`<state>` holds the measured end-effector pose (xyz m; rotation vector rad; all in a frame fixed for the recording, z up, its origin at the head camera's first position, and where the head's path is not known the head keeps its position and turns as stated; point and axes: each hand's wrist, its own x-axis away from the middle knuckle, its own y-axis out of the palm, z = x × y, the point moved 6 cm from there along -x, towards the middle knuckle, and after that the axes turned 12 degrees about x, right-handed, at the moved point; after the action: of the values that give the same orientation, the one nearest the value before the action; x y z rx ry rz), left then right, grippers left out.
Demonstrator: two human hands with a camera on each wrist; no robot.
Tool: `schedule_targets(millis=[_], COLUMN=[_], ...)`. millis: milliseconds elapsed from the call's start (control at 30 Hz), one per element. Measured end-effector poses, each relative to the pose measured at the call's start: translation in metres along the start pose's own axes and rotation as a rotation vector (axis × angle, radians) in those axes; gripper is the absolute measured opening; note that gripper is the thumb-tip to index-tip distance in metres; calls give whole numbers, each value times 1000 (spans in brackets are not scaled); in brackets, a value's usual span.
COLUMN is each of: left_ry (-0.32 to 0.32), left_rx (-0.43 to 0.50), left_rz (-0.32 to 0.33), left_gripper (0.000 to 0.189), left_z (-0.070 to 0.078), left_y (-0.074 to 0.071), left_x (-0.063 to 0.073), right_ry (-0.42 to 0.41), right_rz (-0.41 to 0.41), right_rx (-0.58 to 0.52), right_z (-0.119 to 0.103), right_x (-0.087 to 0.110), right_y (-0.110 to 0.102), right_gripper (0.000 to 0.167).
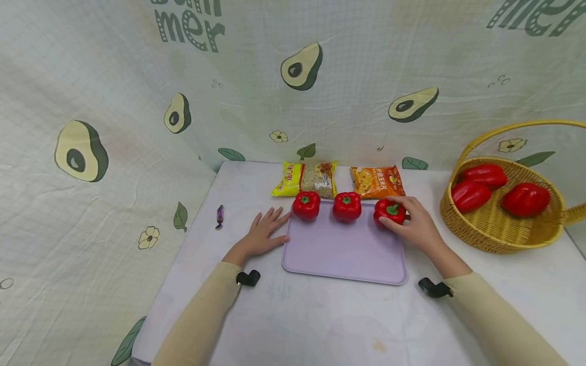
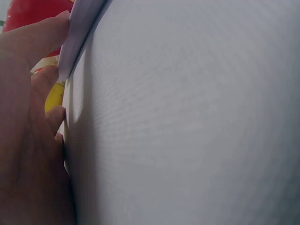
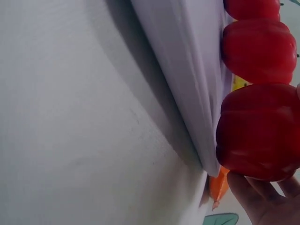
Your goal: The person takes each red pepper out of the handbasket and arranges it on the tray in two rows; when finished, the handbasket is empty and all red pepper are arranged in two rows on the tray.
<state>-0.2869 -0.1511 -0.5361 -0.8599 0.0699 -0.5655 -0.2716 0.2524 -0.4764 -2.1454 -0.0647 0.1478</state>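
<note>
Three red bell peppers stand in a row along the far side of a lilac tray [image 1: 343,254]: a left pepper [image 1: 306,206], a middle pepper [image 1: 346,207] and a right pepper [image 1: 384,213]. My right hand [image 1: 420,226] holds the right pepper, thumb on its near side and fingers over its far side. In the right wrist view this pepper [image 3: 258,133] sits at the tray's corner, fingers curving under it. My left hand [image 1: 264,237] lies with fingers spread at the tray's left edge. Its thumb and index finger touch the rim in the left wrist view.
Behind the tray lie a yellow noodle-like packet [image 1: 313,179] and an orange snack packet [image 1: 378,182]. On the right stands a yellow woven basket [image 1: 485,236] with a tall handle, holding several red peppers [image 1: 526,200]. A purple wrapped candy [image 1: 220,217] lies far left.
</note>
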Motion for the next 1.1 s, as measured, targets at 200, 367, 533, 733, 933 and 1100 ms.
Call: schedule_targets(millis=[200,367,533,733,933,1100], left_ry=[0,0,-7,-11,-10,-16], left_rx=[-11,-11,-11,-11,-10,-12], left_rz=[2,0,-7,-11,-9,-12], left_gripper=[77,77,78,77,78,78], left_z=[-1,0,0,-1,-2,-2], left_y=[1,0,0,0,1,0], left_x=[-2,-1,0,-1,-1,-1], right_ry=[3,-13,-19,-12,-14,7], right_rz=[-22,-19,-33,-59,-67,-87], right_rx=[-8,-16,-9,-4,14,29], right_z=[1,-1,-2,0,-1,-1], right_x=[-4,-6,-8,-10,-10,-10], right_y=[6,9,13,16,16,15], right_gripper=[71,69,69,72,75,82])
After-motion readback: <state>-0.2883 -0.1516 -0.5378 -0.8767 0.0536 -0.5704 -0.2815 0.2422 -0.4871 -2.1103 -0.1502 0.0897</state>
